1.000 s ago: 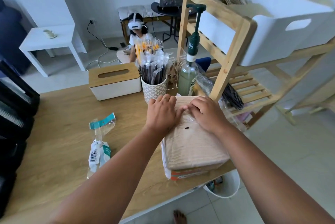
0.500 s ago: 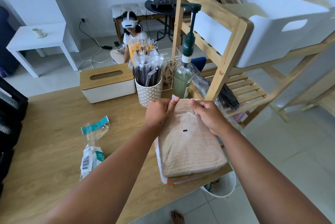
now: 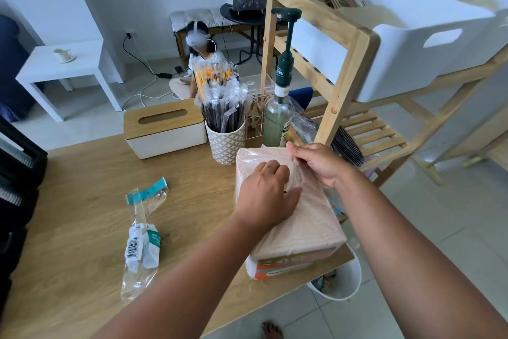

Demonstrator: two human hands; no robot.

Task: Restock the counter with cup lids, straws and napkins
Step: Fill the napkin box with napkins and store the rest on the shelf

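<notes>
At surface (image 3: 82, 201) edge: straws (image 3: 222, 108) stocked; napkin pack (image 3: 310, 217) wrapped, right hand (image 3: 319, 165) pinches film, left hand (image 3: 264, 198) atop, grip unclear; I cannot spot lids.

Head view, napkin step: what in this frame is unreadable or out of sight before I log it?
All in the head view:
- Napkin pack: whether its wrapper is torn is hidden under the left hand and right hand.
- Tissue box: contents unseen through the dark slot.
- White bin: contents mostly hidden behind the table edge.
- Black racks: cut off by the left frame edge.
</notes>
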